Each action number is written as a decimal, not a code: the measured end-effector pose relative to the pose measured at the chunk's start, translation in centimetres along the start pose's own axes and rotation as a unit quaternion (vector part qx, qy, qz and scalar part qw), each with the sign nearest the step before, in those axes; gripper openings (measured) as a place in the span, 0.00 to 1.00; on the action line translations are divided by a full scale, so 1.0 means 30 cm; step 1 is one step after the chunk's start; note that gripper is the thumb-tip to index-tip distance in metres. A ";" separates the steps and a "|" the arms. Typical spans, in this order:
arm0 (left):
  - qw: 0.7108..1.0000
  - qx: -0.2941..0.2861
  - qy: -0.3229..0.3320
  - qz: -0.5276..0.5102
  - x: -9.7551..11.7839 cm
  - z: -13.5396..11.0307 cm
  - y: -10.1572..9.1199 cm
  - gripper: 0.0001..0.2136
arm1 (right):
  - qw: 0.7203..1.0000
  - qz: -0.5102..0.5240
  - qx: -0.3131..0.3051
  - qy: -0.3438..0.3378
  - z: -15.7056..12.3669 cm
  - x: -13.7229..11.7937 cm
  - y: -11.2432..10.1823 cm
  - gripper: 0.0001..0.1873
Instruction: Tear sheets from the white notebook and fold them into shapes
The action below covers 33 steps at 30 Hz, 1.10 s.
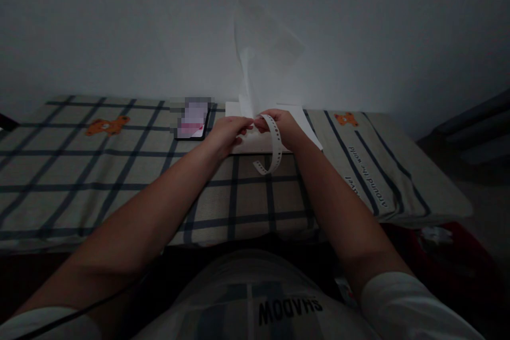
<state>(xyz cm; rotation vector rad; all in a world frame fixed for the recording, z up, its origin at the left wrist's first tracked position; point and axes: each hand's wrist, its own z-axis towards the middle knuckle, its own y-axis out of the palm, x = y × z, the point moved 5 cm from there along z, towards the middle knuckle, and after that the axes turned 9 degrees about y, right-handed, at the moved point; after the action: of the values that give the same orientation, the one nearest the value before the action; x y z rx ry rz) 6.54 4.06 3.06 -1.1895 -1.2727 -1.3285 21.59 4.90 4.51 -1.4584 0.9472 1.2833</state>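
My left hand [228, 133] and my right hand [279, 126] meet over a stack of white paper [303, 122] on a checked bedcover. Both pinch the lower edge of a white sheet [258, 53] that stands up from the stack, blurred by motion. A narrow perforated paper strip [274, 149] curls down from my right hand's fingers, partly torn from the sheet.
A dark phone [192, 119] lies on the checked cover [99, 170] left of the paper. A pillow [378, 170] with bear prints and writing lies to the right. A white wall stands behind. Red things [450, 244] sit low on the right.
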 end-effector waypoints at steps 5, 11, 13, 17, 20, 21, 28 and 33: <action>1.000 -0.004 0.015 0.013 -0.018 0.017 -0.006 0.07 | 1.000 -0.004 0.002 -0.008 0.004 0.006 -0.005 0.18; 1.000 -0.010 0.016 -0.004 -0.031 0.035 -0.019 0.07 | 0.998 -0.043 -0.048 -0.010 -0.017 -0.016 -0.010 0.18; 0.999 -0.024 0.009 0.040 -0.030 0.033 -0.024 0.07 | 0.999 -0.024 -0.020 -0.020 -0.017 -0.030 -0.030 0.17; 0.979 -0.114 -0.009 0.169 -0.031 0.010 -0.007 0.11 | 0.993 0.036 0.095 -0.052 -0.008 -0.045 -0.098 0.16; 0.953 -0.159 0.002 0.259 -0.032 -0.004 0.007 0.18 | 0.982 0.041 0.169 -0.075 0.001 -0.042 -0.137 0.15; 0.945 -0.159 0.009 0.286 -0.031 -0.003 0.006 0.21 | 0.979 0.039 0.185 -0.079 0.005 -0.038 -0.144 0.14; 0.917 -0.069 0.103 0.380 0.010 0.042 -0.049 0.21 | 0.974 0.031 0.205 -0.095 0.030 -0.013 -0.136 0.08; 0.902 -0.086 0.098 0.411 -0.004 0.040 -0.054 0.11 | 0.985 -0.029 0.162 -0.049 0.039 0.012 -0.117 0.07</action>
<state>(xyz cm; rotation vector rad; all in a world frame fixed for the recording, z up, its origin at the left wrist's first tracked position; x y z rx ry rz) 5.01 5.33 2.77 -1.4451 -0.4021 -0.8870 24.70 6.95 4.69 -1.1524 0.9885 1.0901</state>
